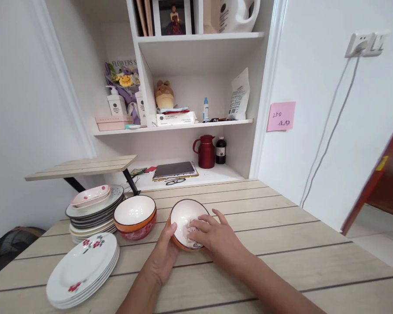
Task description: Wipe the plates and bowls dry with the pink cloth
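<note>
My left hand (165, 253) grips the rim and side of a bowl (180, 212) with a white inside, dark rim and orange outside. The bowl tilts toward me above the wooden table. My right hand (216, 237) reaches into it, its fingers pressing a crumpled pale cloth (190, 231) against the inner wall. I cannot tell whether the cloth is paper or fabric. Left of it stand stacked bowls (135, 210), the upper one orange outside and the lower one red-patterned.
Flowered white plates (81, 266) lie stacked at the front left. Behind them rises a taller plate stack (94, 213) topped by pink-white dishes (91, 195). A small raised shelf (81, 167) stands behind. At the back are a laptop (174, 169), glasses (176, 181) and a red jug (206, 152).
</note>
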`<state>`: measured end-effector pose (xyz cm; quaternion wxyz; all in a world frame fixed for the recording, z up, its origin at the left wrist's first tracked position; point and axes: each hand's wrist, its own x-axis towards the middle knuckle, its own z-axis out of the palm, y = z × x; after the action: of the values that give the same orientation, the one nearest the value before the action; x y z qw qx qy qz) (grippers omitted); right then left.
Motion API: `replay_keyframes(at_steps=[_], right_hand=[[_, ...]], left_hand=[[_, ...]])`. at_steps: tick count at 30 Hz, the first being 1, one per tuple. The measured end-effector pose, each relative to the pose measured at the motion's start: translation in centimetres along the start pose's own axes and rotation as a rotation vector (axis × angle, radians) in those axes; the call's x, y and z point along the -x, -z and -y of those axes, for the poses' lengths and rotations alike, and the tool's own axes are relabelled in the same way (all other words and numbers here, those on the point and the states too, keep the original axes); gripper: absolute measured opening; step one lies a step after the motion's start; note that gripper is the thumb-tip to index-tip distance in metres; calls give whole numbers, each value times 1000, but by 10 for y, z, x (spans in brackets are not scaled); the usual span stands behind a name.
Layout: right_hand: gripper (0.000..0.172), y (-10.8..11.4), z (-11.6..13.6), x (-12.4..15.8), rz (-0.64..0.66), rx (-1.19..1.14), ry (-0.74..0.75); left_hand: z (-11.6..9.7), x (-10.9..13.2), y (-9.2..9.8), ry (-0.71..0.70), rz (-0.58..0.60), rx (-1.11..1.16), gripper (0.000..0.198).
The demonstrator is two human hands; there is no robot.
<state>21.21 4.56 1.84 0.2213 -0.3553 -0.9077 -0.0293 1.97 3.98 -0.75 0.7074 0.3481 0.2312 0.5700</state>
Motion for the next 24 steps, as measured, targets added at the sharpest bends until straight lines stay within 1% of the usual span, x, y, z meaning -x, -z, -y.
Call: replay_keyframes(at_steps=[2, 5, 8, 10, 12, 14, 17, 20, 22, 24], right_hand=[[28, -1, 6, 0, -19, 6, 8], [25, -4, 17, -1, -23, -3, -15], [35, -9, 24, -2, -33, -34, -127], [40, -13, 25, -2, -44, -64, -195], [42, -16, 26, -3, -49, -65, -209], [44, -18, 27, -4, -46, -32, -194], [41, -17, 30, -4, -26, 30, -172], [37, -14, 28, -2, -8, 44, -120], [39, -11, 22, -1, 2, 27, -69], [37, -7, 12, 0, 4, 22, -15]], left_hand=[[-1, -2, 1, 24, 23, 47, 51], [0, -2, 1, 27, 69, 68, 64], [4, 0, -2, -40, 105, 11, 69], [5, 1, -3, -76, 116, -38, 77], [6, 2, -5, -74, 116, -64, 86], [5, 4, -7, -54, 97, -66, 91], [3, 5, -10, -39, 21, -68, 89], [2, 6, -13, -45, -39, -92, 81], [2, 6, -12, -75, -54, -100, 75], [1, 6, -11, -103, -58, -95, 70]])
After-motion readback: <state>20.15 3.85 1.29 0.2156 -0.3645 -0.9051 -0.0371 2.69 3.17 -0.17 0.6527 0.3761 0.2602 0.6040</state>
